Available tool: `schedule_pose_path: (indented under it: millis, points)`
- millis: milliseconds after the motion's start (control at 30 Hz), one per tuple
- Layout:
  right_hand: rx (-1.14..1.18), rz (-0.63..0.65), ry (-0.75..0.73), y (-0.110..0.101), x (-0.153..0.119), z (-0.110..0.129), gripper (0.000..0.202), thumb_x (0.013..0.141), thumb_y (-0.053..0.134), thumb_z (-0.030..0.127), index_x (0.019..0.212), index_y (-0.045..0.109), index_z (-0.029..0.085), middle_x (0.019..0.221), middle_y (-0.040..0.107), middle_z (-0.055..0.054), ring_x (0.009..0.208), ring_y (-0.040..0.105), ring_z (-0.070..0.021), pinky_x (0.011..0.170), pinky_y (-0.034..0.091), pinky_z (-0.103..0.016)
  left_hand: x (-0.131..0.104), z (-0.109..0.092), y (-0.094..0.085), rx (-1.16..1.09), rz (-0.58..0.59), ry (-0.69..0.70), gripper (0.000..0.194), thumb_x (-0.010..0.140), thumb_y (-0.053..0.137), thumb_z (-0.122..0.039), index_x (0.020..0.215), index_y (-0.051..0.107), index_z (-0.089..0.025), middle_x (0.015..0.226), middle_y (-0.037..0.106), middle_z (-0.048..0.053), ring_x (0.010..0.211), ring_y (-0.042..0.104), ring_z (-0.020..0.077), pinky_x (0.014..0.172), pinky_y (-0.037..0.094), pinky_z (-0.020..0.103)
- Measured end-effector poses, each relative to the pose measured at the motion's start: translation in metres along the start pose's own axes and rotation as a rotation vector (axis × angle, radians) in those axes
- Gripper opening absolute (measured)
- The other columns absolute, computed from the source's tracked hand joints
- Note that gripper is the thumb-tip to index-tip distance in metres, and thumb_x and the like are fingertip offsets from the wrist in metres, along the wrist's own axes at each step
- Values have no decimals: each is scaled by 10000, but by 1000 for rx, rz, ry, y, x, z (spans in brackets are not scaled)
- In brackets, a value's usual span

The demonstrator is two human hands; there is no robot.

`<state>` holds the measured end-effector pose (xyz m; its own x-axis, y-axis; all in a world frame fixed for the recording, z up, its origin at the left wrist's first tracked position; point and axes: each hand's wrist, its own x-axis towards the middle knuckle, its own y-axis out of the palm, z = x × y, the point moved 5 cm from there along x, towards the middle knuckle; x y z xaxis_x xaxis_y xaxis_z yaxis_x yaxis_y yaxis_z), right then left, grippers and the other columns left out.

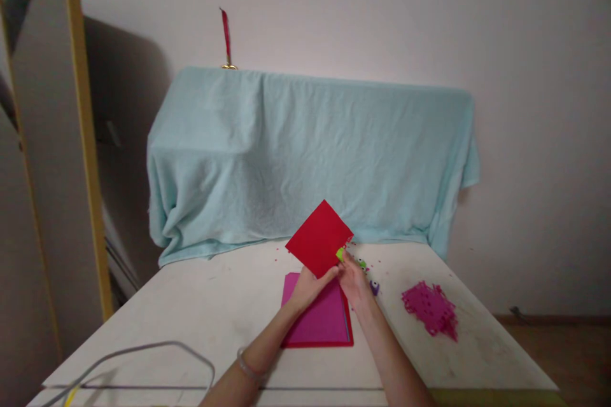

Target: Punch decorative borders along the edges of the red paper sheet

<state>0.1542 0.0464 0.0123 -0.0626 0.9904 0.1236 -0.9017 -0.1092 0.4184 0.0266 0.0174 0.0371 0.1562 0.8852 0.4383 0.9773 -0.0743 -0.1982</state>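
Note:
A red square sheet is held up, turned cornerwise, over the table. My left hand grips its lower corner, the thumb lying toward the right. At the sheet's right edge, my right hand has its fingers closed on a small green punch. Beneath both hands lies a stack of magenta paper with red paper showing at its right and lower edges. Just right of my right hand are another green punch and a purple one.
A pile of punched magenta paper lies on the white table at the right. Small scraps dot the far part. A light blue cloth hangs behind. A grey cable curves at the front left, near a tall mirror.

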Motion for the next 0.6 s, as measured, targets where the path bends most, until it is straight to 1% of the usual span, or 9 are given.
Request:
schedule_pose_path:
  millis: [67, 100, 167, 300, 400, 500, 600]
  points:
    - [110, -57, -23, -2, 1, -1, 289, 679, 688, 476, 867, 638, 263, 991, 676, -40, 952, 609, -230, 750, 502, -349, 2, 1, -5, 42, -73, 17, 485, 846, 526, -455, 1252, 503, -191, 1249, 575, 78, 1141, 537, 200, 995, 411, 344]
    - [155, -64, -20, -2, 1, -2, 269, 671, 706, 440, 862, 639, 263, 1003, 675, -35, 961, 608, -225, 772, 498, -348, 3, 2, -8, 71, -93, 23, 468, 859, 510, -441, 1253, 501, -189, 1252, 572, 80, 1149, 531, 196, 1002, 404, 343]
    - [170, -49, -1, -1, 1, -4, 246, 676, 711, 411, 860, 639, 265, 1027, 671, -30, 983, 604, -217, 803, 490, -346, 4, 6, -11, 129, -108, 27, 446, 869, 498, -427, 1244, 508, -187, 1253, 572, 82, 1156, 526, 196, 1008, 395, 347]
    - [101, -62, 7, -2, 1, -5, 240, 693, 696, 415, 866, 638, 260, 1043, 666, -39, 1016, 590, -222, 810, 483, -346, 4, 17, -11, 177, -92, 11, 400, 884, 472, -424, 1218, 529, -210, 1237, 585, 66, 1140, 540, 189, 991, 405, 336]
    - [130, -61, 28, -3, 1, -7, 242, 685, 714, 389, 874, 640, 258, 1036, 662, -31, 1003, 587, -215, 797, 481, -331, 3, 21, -9, 204, -74, 12, 365, 903, 436, -417, 1191, 550, -223, 1198, 612, 51, 1128, 550, 183, 986, 406, 328]
    - [184, -81, 33, -4, 1, -9, 237, 664, 745, 347, 858, 648, 252, 989, 664, -21, 943, 595, -193, 760, 485, -299, 3, 20, -7, 218, -65, 23, 366, 907, 427, -412, 1193, 550, -219, 1199, 612, 50, 1128, 550, 180, 985, 406, 322]
    - [211, -113, 18, -5, 1, -10, 220, 640, 773, 311, 814, 663, 233, 886, 671, -8, 819, 603, -155, 674, 486, -249, 0, 14, -3, 204, -27, 25, 392, 887, 467, -428, 1215, 532, -223, 1221, 599, 48, 1124, 552, 181, 976, 416, 315]
